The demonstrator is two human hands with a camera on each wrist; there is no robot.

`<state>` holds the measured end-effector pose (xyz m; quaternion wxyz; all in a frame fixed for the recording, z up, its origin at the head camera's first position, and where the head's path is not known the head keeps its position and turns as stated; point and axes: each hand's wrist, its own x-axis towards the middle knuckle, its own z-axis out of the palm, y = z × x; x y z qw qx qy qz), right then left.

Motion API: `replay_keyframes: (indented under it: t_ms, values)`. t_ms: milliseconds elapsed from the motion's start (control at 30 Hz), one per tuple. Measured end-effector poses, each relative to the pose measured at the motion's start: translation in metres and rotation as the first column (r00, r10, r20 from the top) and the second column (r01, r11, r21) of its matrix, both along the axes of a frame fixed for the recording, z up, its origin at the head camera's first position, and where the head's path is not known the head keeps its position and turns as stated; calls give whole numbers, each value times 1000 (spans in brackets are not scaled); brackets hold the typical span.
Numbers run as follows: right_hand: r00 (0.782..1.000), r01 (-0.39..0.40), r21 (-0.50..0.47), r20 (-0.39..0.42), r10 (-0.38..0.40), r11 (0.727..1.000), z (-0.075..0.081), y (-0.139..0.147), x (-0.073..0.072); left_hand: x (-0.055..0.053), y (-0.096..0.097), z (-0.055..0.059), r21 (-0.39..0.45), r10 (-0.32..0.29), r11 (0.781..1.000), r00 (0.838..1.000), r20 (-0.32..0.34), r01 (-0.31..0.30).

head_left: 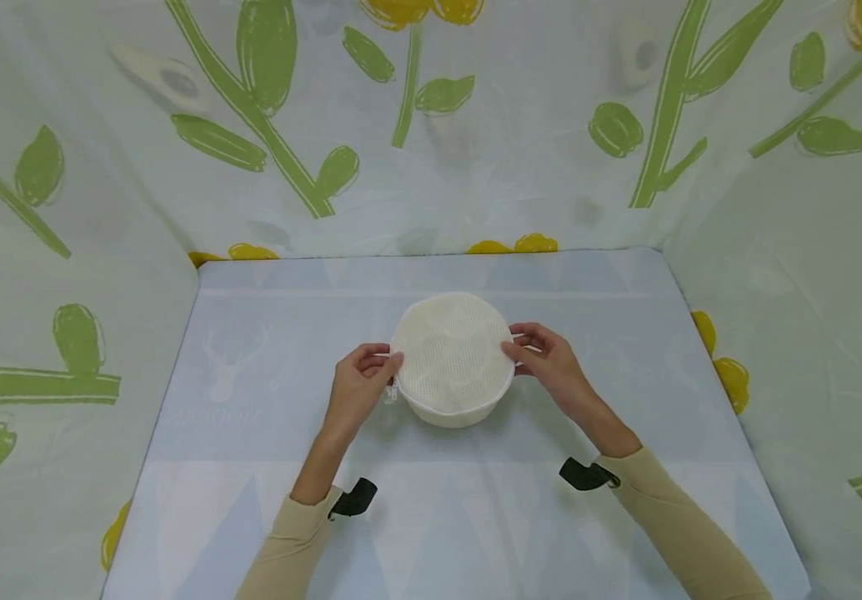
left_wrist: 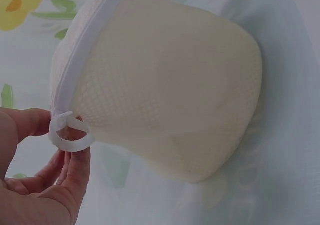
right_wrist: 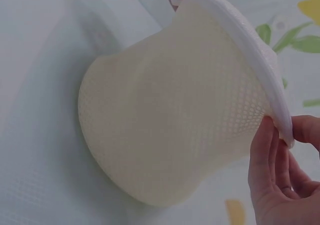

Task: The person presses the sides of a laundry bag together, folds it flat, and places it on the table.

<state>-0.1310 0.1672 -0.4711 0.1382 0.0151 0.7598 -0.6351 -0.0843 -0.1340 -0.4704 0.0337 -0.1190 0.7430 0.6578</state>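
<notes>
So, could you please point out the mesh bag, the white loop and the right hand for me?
Mesh bag (head_left: 452,354), head view: the middle of its round top.
White loop (left_wrist: 74,145), left wrist view: the lower part of its band.
Right hand (head_left: 557,370), head view: the middle, between fingers and wrist.

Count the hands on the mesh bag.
2: the left hand pinches the mesh bag by the white pull ring; the right hand pinches its opposite edge. No others show.
</notes>
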Motion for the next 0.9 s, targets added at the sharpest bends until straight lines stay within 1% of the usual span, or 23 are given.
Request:
replay_keyframes:
  t_ms: [167, 567, 900]
  values:
    - [1000, -9, 24, -3, 9, 1000, -4, 1, 1, 0, 2, -6, -5, 3, 1000, 1000, 1, -3]
    - [1000, -3, 31, 20, 2, 1000, -15, 2, 1, -2, 8, -17, -6, 9, 1000, 1000, 4, -9]
    - [999, 9, 20, 51, -10, 1000, -27, 2, 1, -1, 10, -27, -61, 21, 998, 1000, 21, -20]
